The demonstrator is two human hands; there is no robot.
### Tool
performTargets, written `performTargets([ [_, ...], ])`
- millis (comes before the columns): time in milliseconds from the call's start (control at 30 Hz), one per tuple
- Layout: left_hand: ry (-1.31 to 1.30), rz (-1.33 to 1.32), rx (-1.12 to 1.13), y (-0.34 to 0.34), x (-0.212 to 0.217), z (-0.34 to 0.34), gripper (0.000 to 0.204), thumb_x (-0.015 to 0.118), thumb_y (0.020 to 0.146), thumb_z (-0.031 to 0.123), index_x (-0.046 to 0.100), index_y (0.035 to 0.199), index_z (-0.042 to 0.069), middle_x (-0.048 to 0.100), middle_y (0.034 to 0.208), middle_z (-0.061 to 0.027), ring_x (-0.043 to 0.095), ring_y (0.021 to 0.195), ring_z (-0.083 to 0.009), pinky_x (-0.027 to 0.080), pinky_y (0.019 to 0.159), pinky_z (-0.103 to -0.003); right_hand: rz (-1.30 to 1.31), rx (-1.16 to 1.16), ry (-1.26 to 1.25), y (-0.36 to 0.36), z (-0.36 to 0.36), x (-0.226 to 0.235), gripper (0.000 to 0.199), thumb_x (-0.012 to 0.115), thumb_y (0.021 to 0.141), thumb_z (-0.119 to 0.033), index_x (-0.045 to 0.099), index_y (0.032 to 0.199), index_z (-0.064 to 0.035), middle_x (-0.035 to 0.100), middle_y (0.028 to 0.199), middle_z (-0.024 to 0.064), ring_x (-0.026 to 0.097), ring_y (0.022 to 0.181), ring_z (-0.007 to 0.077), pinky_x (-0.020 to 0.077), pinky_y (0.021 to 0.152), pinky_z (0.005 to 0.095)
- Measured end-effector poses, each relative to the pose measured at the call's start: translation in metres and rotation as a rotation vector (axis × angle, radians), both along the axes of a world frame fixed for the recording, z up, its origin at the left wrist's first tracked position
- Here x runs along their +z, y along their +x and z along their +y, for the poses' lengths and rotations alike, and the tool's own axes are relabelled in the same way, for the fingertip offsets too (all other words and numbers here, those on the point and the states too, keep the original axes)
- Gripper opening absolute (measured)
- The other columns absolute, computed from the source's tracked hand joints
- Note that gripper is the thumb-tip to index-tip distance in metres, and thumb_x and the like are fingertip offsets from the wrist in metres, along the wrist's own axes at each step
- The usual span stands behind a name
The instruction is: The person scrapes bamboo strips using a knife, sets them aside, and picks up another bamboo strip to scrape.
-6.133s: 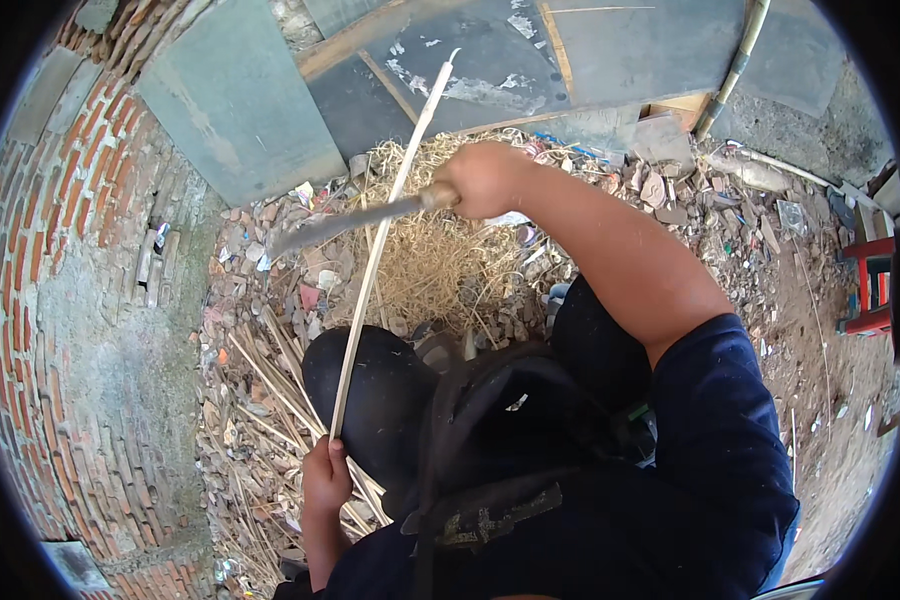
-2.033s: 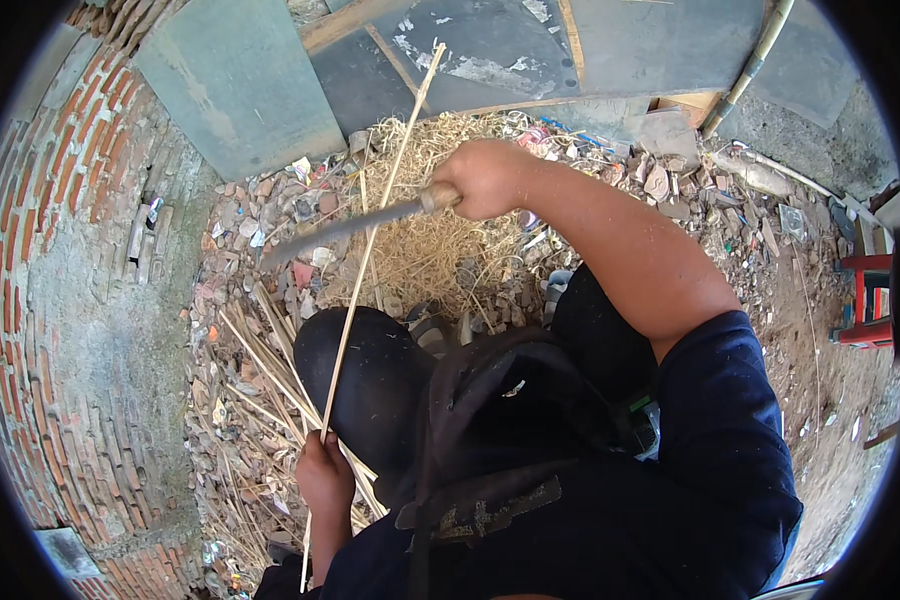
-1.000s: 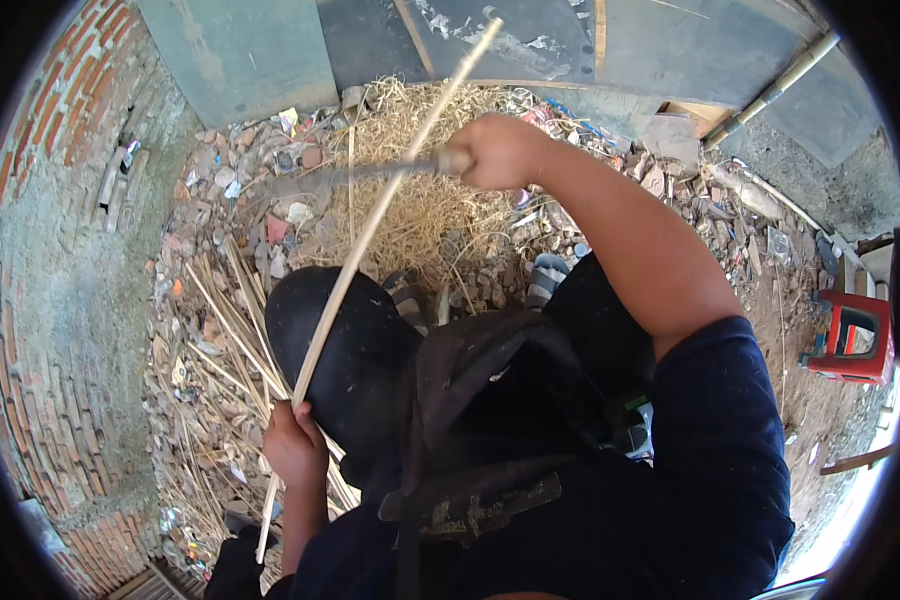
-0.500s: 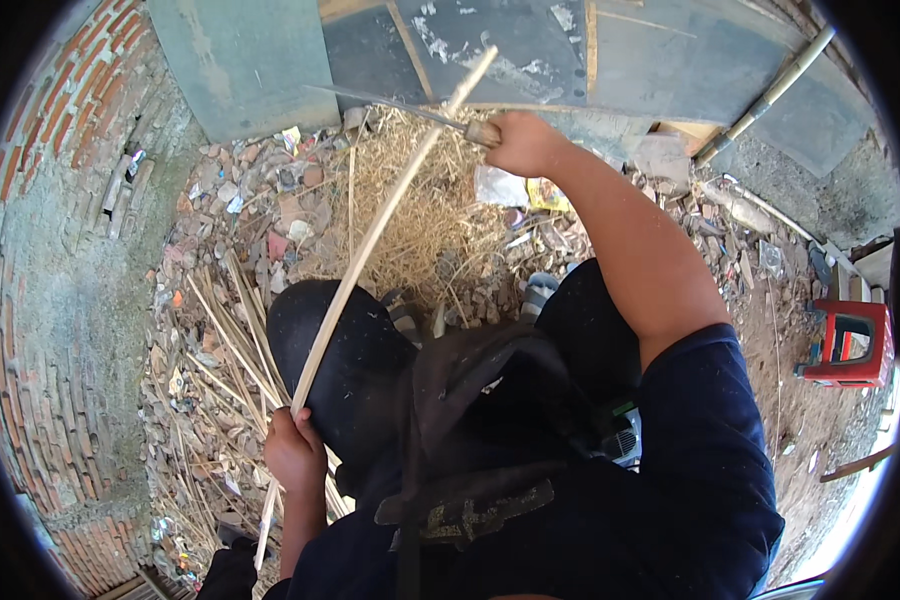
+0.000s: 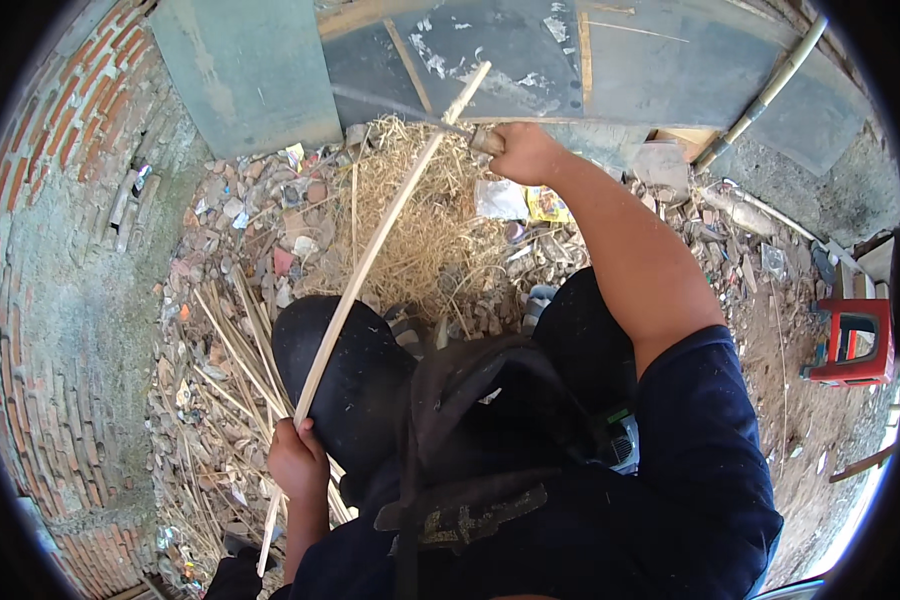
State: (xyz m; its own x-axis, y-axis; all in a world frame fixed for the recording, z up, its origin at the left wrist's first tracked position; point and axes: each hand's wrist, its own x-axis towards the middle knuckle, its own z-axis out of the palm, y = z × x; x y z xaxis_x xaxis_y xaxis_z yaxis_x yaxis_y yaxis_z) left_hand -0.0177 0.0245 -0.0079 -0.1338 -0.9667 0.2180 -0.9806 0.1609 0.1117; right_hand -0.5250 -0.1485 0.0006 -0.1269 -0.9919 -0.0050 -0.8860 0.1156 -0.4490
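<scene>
Bamboo strip [image 5: 381, 236]: in our left hand [image 5: 298, 462], slanting across our left knee [image 5: 372, 345] as seen from above, near end poking out below the fist.
Left-hand fingers: wrapped round the strip, thumb lying along it.
Right-hand fingers: our right hand [image 5: 527, 153] is clenched on the wooden handle of a long-bladed knife [image 5: 487, 142].
Blade: blurred, pointing left, crossing the strip near its far tip; we can't tell if they touch.
Shavings: curly straw-coloured shavings pile [image 5: 430, 240] on rubble [image 5: 295, 215], ahead of our feet.
Sticks: loose split sticks [image 5: 241, 349] left of our left knee.
Stool: red stool [image 5: 880, 345], far right.
Wall: brick wall [image 5: 50, 330], left.
</scene>
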Motion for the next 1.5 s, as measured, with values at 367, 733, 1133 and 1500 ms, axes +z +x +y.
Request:
performTargets([
  [367, -0.012, 0.004, 0.002, 0.010, -0.005, 0.006, 0.032, 0.055, 0.099, 0.031, 0.053, 0.083, 0.003, 0.060, 0.073, -0.0217, 0.058, 0.064, -0.0458, 0.042, 0.056, -0.054, -0.028, 0.148, 0.084, 0.015, 0.012, 0.032, 0.025, 0.063, 0.079, -0.019, 0.071, 0.099, -0.0055, 0.071, 0.098, 0.0192, 0.069, 0.094, 0.0350, 0.0537, 0.087, 0.0475],
  [733, -0.017, -0.026, -0.026, 0.011, -0.002, 0.000, 0.030, 0.055, 0.099, 0.030, 0.055, 0.086, 0.003, 0.060, 0.073, -0.0209, 0.058, 0.063, -0.0449, 0.043, 0.057, -0.054, 0.150, 0.203, -0.031, 0.023, 0.014, 0.037, 0.019, 0.064, 0.076, -0.017, 0.071, 0.093, -0.0114, 0.071, 0.087, 0.0143, 0.069, 0.085, 0.0349, 0.0552, 0.079, 0.0463],
  [1133, -0.032, -0.094, -0.020, 0.007, 0.002, -0.001, 0.031, 0.056, 0.098, 0.032, 0.053, 0.085, 0.004, 0.059, 0.074, -0.0206, 0.057, 0.065, -0.0450, 0.043, 0.056, -0.054, 0.194, 0.110, 0.072, 0.006, 0.017, 0.046, 0.023, 0.064, 0.073, -0.015, 0.072, 0.094, -0.0114, 0.071, 0.091, 0.0167, 0.069, 0.088, 0.0356, 0.0554, 0.079, 0.0471],
  [1500, -0.006, -0.080, -0.033, 0.008, 0.004, -0.007, 0.029, 0.053, 0.099, 0.029, 0.053, 0.088, 0.003, 0.059, 0.075, -0.0225, 0.058, 0.068, -0.0463, 0.042, 0.059, -0.055, 0.143, -0.160, -0.018, -0.043, 0.020, 0.015, 0.027, 0.063, 0.074, -0.016, 0.071, 0.099, -0.0081, 0.071, 0.092, 0.0183, 0.068, 0.091, 0.0366, 0.0545, 0.084, 0.0472],
])
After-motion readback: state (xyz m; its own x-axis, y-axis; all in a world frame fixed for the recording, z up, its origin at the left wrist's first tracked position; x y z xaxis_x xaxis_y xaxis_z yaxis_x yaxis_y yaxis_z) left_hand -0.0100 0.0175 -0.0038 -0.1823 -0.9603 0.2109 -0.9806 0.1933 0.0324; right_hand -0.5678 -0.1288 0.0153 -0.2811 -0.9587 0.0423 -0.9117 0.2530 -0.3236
